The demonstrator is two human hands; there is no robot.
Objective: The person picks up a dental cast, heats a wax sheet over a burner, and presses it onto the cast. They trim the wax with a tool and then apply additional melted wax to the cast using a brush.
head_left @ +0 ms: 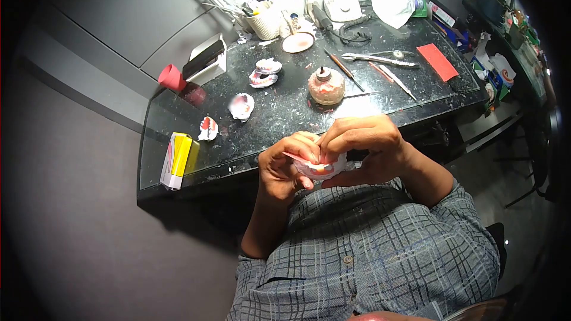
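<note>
Close to my chest, at the front edge of the bench, both hands hold a white dental plaster cast (333, 173) with pink wax over it. My left hand (278, 169) is closed around its left side, thumb below. A pink wax sheet (292, 157) sticks out under the fingers of that hand. My right hand (370, 141) grips the other side, and its fingertips press down on the wax at the top. The fingers cover much of the cast. Just beyond my hands stands a round alcohol burner (326, 87) with wax on it.
Several plaster casts, including one cast (241, 107), lie at the left near a yellow box (178, 160) and a pink cup (172, 77). Carving tools (398, 82), a red wax sheet (437, 62) and a handpiece unit (342, 6) are on the dark bench (279, 125).
</note>
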